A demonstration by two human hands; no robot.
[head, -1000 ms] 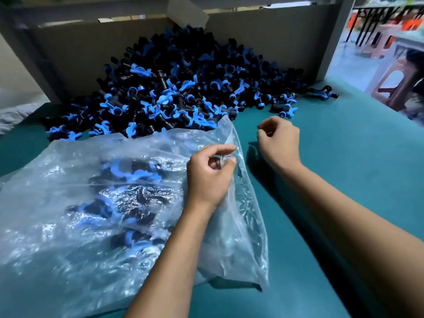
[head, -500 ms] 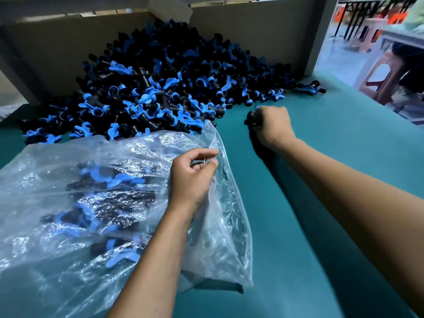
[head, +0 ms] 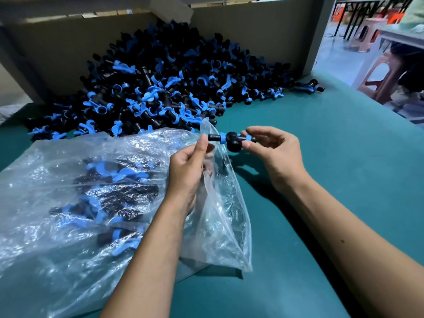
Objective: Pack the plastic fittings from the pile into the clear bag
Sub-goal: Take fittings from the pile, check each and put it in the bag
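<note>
1. My right hand (head: 273, 154) pinches a black tee fitting (head: 232, 141) with blue collars, just beside the bag's mouth.
2. My left hand (head: 188, 171) grips the clear bag (head: 68, 203) at its open rim.
3. The pile (head: 165, 88) lies along the counter's (head: 344, 180) far edge, against a cardboard wall (head: 57, 49).

A teal counter (head: 344, 157) fills the lower and right parts of the frame. Along the top runs a brown cardboard wall (head: 57, 53), with a loose cardboard flap (head: 171, 8) at top centre and a grey upright post (head: 321, 35) at its right end. In the upper right, beyond the counter's edge, stand a reddish-brown plastic stool (head: 380, 81) and, farther back, a pink stool (head: 367, 35) on a pale shiny floor (head: 332, 58). Dark table legs (head: 348, 19) show in the far top right corner.
</note>
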